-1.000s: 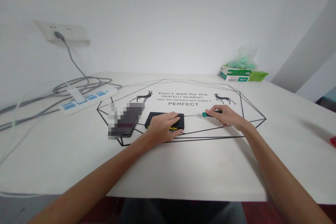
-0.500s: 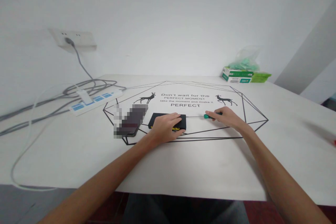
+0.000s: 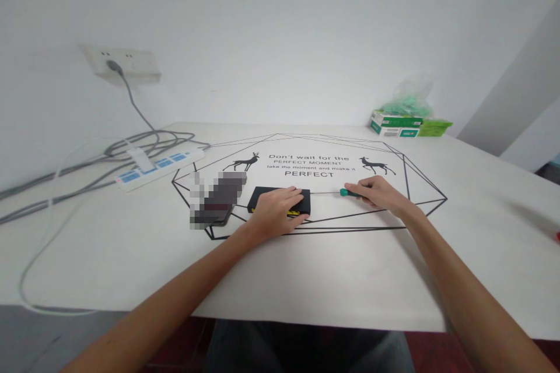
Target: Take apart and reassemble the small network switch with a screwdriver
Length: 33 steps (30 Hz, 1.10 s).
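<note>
A flat black box with yellow along its front side (image 3: 258,193), perhaps a small network switch, lies on the white table. My left hand (image 3: 277,210) grips it, fingers across the top and thumb at the front edge near the right end. In my right hand (image 3: 378,192), closed around its handle, is a screwdriver (image 3: 344,192) with a green and dark handle. Its thin shaft points left and reaches the box's right side; whether the tip sits in a screw is too small to see.
To the left of the box lies a dark, partly pixelated phone (image 3: 223,201). A white power strip (image 3: 161,168) with coiled grey cables (image 3: 149,143) stands farther left. Green and white boxes (image 3: 396,123) under a plastic bag (image 3: 413,102) sit at the back right.
The fingers of my right hand have shifted slightly on the screwdriver handle. My left hand and the box stay in place.
</note>
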{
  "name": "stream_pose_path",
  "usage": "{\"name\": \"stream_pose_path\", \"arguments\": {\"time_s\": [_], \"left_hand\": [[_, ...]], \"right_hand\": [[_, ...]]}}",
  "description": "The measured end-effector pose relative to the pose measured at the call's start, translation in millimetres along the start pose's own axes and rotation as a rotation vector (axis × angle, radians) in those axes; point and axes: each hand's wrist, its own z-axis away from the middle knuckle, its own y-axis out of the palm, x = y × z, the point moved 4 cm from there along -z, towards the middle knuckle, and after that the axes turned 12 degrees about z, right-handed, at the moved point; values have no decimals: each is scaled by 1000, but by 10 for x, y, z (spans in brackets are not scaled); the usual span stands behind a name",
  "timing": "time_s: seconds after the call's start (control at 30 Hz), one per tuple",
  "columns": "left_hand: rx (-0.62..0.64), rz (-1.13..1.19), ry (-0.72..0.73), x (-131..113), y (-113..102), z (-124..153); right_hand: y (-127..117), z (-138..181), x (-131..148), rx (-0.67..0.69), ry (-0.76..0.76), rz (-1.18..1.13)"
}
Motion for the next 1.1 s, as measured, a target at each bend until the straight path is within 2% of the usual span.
{"name": "stream_pose_path", "arguments": {"time_s": [0.2, 0.4, 0.5, 0.67, 0.97, 1.1], "left_hand": [[24, 14, -29, 6, -1, 0], [6, 6, -23, 10, 1, 5], [1, 3, -20, 13, 0, 8], [1, 6, -27, 14, -11, 0], [10, 27, -43, 35, -20, -7], [10, 23, -44, 41, -13, -9]], "right_hand": [[50, 31, 20, 93, 87, -27], [49, 55, 80, 92, -53, -2], [63, 6, 44, 48, -109, -14], [63, -115, -40, -112, -233, 67], [-45, -18, 99, -102, -141, -43], [-50, -6, 67, -80, -107, -51]]}}
